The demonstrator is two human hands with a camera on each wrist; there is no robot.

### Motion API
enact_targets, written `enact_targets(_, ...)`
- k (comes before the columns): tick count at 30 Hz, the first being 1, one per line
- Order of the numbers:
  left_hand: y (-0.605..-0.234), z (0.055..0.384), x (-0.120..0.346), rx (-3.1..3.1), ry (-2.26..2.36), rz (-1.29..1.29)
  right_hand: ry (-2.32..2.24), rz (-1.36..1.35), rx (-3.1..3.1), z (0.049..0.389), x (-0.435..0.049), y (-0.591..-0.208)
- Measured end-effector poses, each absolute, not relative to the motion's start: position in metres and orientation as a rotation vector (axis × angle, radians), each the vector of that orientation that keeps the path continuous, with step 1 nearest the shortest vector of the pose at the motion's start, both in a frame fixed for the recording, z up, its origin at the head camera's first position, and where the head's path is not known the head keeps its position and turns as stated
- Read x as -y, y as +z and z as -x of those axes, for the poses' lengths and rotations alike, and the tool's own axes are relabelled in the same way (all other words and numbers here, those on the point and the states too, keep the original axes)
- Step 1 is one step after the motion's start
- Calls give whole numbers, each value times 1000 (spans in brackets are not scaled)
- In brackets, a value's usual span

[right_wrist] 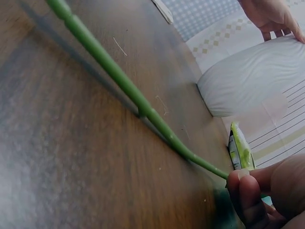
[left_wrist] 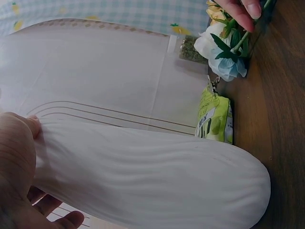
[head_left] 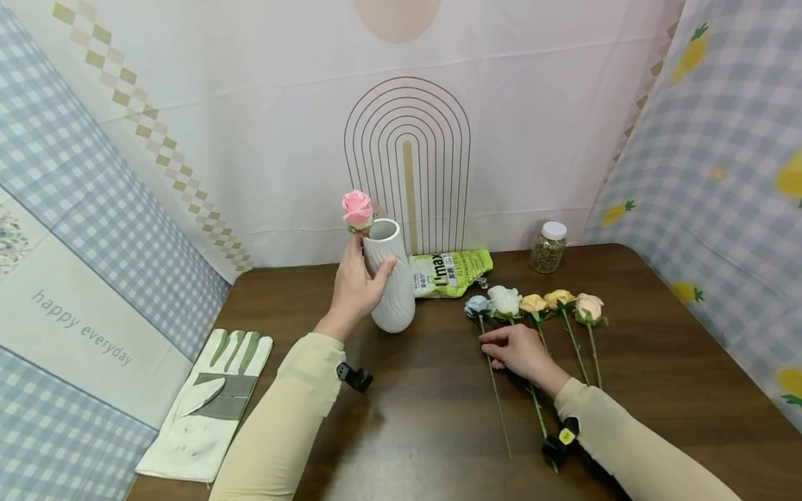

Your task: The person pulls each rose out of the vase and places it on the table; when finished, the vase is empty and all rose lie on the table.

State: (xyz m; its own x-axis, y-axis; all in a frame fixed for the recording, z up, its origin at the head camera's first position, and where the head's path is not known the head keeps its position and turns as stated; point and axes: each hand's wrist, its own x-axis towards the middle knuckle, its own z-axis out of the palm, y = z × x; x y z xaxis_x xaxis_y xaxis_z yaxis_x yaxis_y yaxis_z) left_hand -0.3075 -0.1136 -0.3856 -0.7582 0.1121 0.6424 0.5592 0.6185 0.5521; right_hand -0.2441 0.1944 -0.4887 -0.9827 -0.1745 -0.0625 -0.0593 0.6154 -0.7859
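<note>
A white vase (head_left: pixel 393 299) with a rippled surface stands on the table, a pink rose (head_left: pixel 358 210) showing at its mouth. My left hand (head_left: pixel 359 289) grips the vase near the top, thumb along the front; in the left wrist view its fingers (left_wrist: pixel 71 220) reach round the far side. Several artificial roses lie to the right. My right hand (head_left: pixel 516 350) pinches the green stem (right_wrist: pixel 119 76) of the blue rose (head_left: pixel 478 306) just below the bloom. Beside it lie a white rose (head_left: pixel 505 300), yellow-orange ones (head_left: pixel 533 303) and a peach rose (head_left: pixel 589 308).
Behind the vase lies a green-and-white packet (head_left: pixel 450 273). A lidded jar (head_left: pixel 548 248) of dried green bits stands at the back right. On the left edge rests a white-and-grey glove (head_left: pixel 207 410). Patterned cloth hangs around the wooden table (head_left: pixel 426 431).
</note>
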Motion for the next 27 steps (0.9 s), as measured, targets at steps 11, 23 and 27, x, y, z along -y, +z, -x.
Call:
enact_targets(11, -385, 307, 114, 2277, -1042, 525, -1374, 293, -2700, 242, -191, -473)
enact_targets(23, -387, 306, 114, 2284, -1047, 525, -1523, 622, -2979, 254, -134, -386)
enact_targets(27, -387, 307, 114, 2266, -1038, 528, -1645, 753, -2985, 265, -101, -354)
